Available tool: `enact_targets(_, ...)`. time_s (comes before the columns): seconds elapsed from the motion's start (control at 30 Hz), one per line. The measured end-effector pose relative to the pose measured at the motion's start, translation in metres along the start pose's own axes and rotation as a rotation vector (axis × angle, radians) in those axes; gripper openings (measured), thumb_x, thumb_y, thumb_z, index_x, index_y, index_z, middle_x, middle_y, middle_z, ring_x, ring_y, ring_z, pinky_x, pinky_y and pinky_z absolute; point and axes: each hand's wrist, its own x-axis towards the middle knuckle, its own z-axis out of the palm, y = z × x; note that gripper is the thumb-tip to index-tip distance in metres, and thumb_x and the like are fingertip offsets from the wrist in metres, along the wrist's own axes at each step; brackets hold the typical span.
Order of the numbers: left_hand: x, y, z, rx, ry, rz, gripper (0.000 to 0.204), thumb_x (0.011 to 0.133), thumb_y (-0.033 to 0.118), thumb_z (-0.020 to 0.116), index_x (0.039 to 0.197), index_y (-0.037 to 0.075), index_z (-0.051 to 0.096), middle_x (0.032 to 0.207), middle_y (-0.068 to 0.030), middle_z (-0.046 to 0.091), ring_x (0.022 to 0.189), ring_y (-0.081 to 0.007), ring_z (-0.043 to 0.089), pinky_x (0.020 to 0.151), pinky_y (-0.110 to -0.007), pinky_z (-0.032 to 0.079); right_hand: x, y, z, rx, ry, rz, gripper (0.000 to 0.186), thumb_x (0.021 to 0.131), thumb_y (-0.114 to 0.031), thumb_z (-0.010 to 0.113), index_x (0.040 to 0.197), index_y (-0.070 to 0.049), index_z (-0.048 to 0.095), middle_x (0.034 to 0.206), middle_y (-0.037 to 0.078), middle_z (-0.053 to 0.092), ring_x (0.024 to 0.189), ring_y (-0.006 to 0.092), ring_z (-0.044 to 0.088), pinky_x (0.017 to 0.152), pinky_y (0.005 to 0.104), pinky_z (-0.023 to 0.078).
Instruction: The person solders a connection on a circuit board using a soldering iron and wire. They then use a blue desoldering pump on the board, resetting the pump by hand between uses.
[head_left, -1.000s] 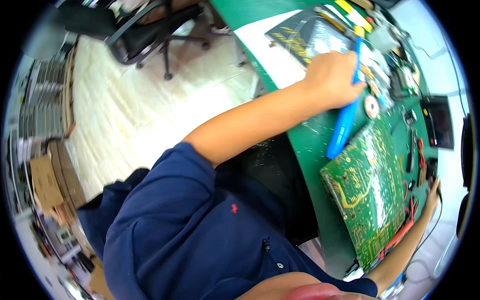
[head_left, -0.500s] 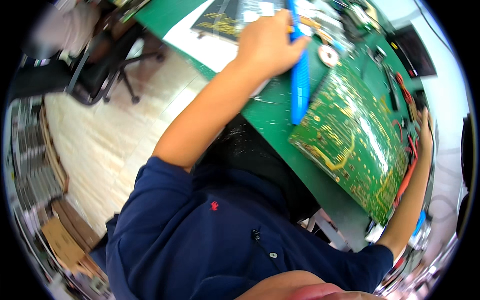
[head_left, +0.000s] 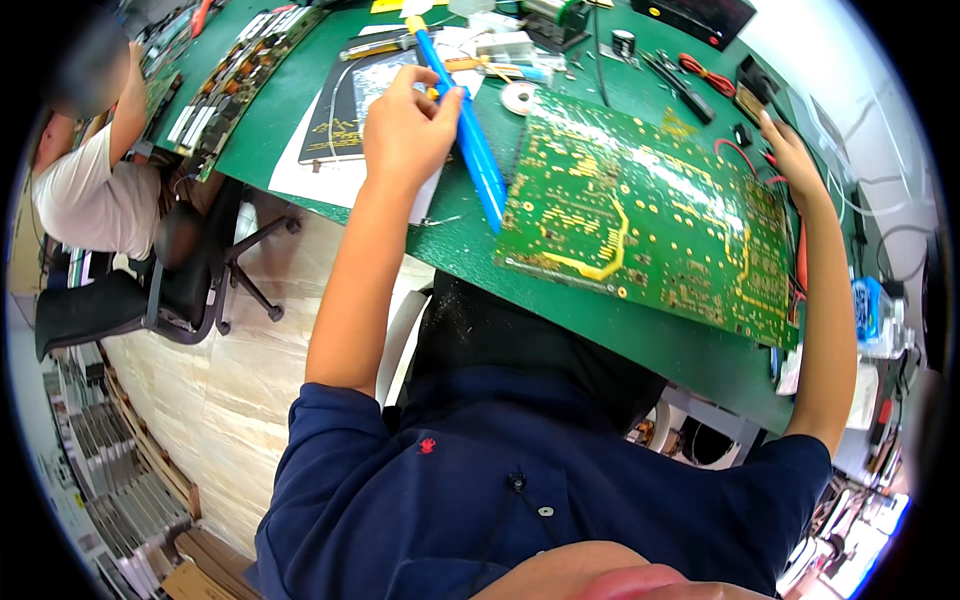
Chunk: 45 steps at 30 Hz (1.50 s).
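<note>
My left hand [head_left: 410, 128] is closed round a long blue desoldering pump [head_left: 478, 150] with a yellow button by my fingers. The pump slants over the green bench, its lower end beside the left edge of a large green circuit board [head_left: 650, 215]. That board lies with its glossy, solder-dotted face up, slightly overhanging the bench's front edge. Past its right side, my right hand [head_left: 790, 155] reaches toward a small black and brown object [head_left: 750, 92] at the back right. Its fingers look stretched out; whether they touch that object is unclear.
A black booklet [head_left: 335, 110] rests on white paper left of the pump. A solder wick roll [head_left: 517, 97], a black pen-like tool [head_left: 680, 88] and coiled red leads [head_left: 706, 73] lie behind the board. Another person [head_left: 100, 190] sits at the far left near a long populated board [head_left: 235, 85].
The whole view has turned, so the bench appears more level and more of its left side shows. My left hand keeps hold of the desoldering pump; my right hand remains beyond the board.
</note>
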Motion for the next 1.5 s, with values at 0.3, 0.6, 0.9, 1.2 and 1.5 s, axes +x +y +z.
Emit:
enact_targets(0.3,0.003,-0.003,-0.01,-0.251,0.023,0.242,0.023,0.085,0.02,0.069,0.098,0.002,0.063,0.069,-0.0032,0.063,0.056,-0.0086,0.055,0.053,-0.025,0.044,-0.134,-0.079,0.01,0.092,-0.111,-0.384,0.064,0.092,-0.052,0.054,0.132,-0.002,0.052,0.129,0.013,0.056,0.125,0.0234,0.047,0.104,0.0368,0.034)
enact_targets(0.6,-0.059,0.023,-0.041,-0.409,-0.018,0.308,0.017,0.087,0.01,0.066,0.101,0.0,0.062,0.078,0.0004,0.059,0.067,-0.005,0.052,0.061,-0.019,0.042,-0.257,-0.086,0.013,0.254,0.127,-0.614,0.033,0.095,-0.018,0.055,0.121,0.001,0.06,0.124,0.014,0.06,0.122,0.022,0.052,0.106,0.0366,0.037)
enact_targets(0.9,-0.145,0.003,-0.055,-0.412,0.103,0.451,0.009,0.087,0.003,0.063,0.093,-0.003,0.063,0.08,-0.0064,0.064,0.067,-0.0099,0.055,0.063,-0.022,0.045,-0.323,-0.078,0.021,0.15,0.603,-0.886,0.032,0.095,-0.013,0.054,0.119,0.007,0.058,0.112,0.022,0.064,0.108,0.0322,0.063,0.093,0.0428,0.05)
enact_targets(1.2,-0.245,-0.098,0.025,0.296,-0.939,0.5,0.063,0.096,0.048,0.04,0.147,0.012,0.029,0.154,-0.0169,0.019,0.143,-0.0351,0.015,0.111,-0.06,0.008,-0.314,-0.066,0.019,0.281,0.467,-1.094,0.044,0.094,-0.03,0.058,0.118,0.006,0.054,0.109,0.023,0.062,0.093,0.0277,0.067,0.067,0.0311,0.06)
enact_targets(1.5,-0.208,-0.125,0.087,0.451,-0.682,0.228,0.071,0.094,0.059,0.031,0.149,0.014,0.025,0.155,-0.0167,0.017,0.145,-0.0329,0.01,0.113,-0.058,0.008,-0.331,-0.056,0.036,0.416,0.443,-1.098,0.059,0.101,-0.039,0.033,0.121,0.012,0.054,0.114,0.03,0.06,0.106,0.0444,0.06,0.09,0.0494,0.049)
